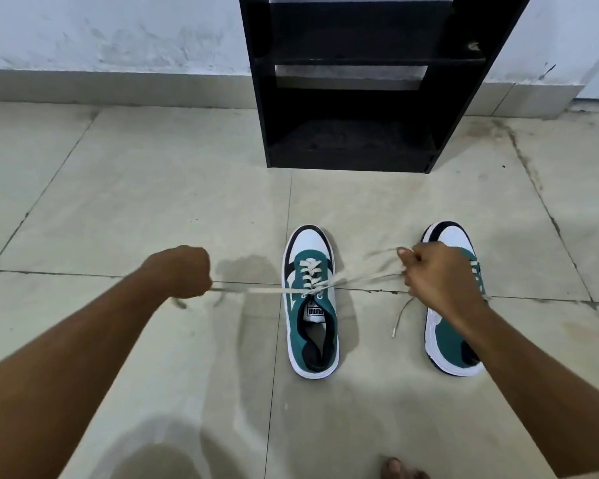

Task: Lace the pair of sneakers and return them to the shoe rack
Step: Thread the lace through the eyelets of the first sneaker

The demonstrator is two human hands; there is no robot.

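Observation:
Two teal, white and black sneakers stand on the tiled floor, toes toward the rack. The left sneaker is laced with a cream lace that is pulled taut sideways from its top eyelets. My left hand is fisted on the lace's left end. Over the right sneaker, partly hiding it, my right hand grips the lace's other end as a loop. A loose lace tip dangles below my right hand.
A black shoe rack with open shelves stands against the white wall straight ahead, just beyond the sneakers. Beige floor tiles stretch to both sides. My bare toes show at the bottom edge.

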